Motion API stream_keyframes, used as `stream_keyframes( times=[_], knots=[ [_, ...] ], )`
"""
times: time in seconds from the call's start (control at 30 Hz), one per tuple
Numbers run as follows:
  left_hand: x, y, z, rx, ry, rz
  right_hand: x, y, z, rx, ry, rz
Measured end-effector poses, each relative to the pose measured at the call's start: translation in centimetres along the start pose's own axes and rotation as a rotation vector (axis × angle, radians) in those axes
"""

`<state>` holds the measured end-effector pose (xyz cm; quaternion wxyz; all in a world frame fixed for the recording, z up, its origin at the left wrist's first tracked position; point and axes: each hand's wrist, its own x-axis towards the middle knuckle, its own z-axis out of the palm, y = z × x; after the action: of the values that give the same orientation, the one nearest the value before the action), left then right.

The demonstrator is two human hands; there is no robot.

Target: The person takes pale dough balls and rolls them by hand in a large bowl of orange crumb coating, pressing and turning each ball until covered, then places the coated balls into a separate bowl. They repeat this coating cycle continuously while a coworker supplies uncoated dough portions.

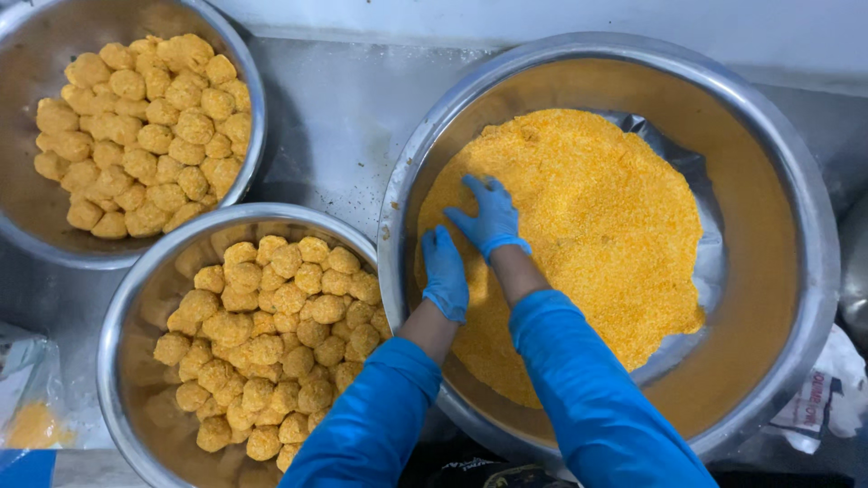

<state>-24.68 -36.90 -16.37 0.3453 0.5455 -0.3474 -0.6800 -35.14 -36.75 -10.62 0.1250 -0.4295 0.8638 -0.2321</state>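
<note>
A big steel basin on the right holds a bed of orange breadcrumbs. Both my hands wear blue gloves and rest on the crumbs near the basin's left side. My left hand lies edge-on with fingers together, pressed into the crumbs. My right hand lies flat beside it, fingers spread over the crumbs. Whether a piece sits between or under the hands is hidden. Blue sleeves cover both forearms.
Two steel bowls stand to the left, each heaped with several crumb-coated balls: one at the front and one at the back left. A plastic bag lies at the front left, a crumpled wrapper at the right edge.
</note>
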Motion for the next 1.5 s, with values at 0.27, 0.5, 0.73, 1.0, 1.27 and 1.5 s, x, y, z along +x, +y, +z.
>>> stream_keyframes(
  times=[0.27, 0.5, 0.73, 1.0, 1.27, 1.5],
  knots=[
    [-3.4, -1.1, -2.2, -0.310, -0.188, -0.696, -5.2, 3.6, 1.6, 0.173, -0.334, 0.094],
    [-12.3, -5.8, -4.2, -0.599, -0.581, -0.645, -22.0, 5.6, -3.5, 0.601, 0.120, -0.070],
    [-24.2, -5.5, -5.2, 0.150, -0.690, 0.314, -32.5, 5.4, -6.6, 1.989, 0.051, 0.895],
    [-30.2, -6.8, -8.2, -0.555, -0.745, -0.551, -40.0, 2.8, -7.1, 0.356, 0.540, -0.068],
    [-35.6, -5.7, -10.0, 0.174, -0.589, 0.513, -42.8, 1.6, -7.3, 1.764, 0.239, 0.963],
    [-36.2, -5.1, -9.9, -0.242, -0.557, -0.053, -44.0, 3.0, -6.4, 0.880, 0.482, 0.191]
  ],
)
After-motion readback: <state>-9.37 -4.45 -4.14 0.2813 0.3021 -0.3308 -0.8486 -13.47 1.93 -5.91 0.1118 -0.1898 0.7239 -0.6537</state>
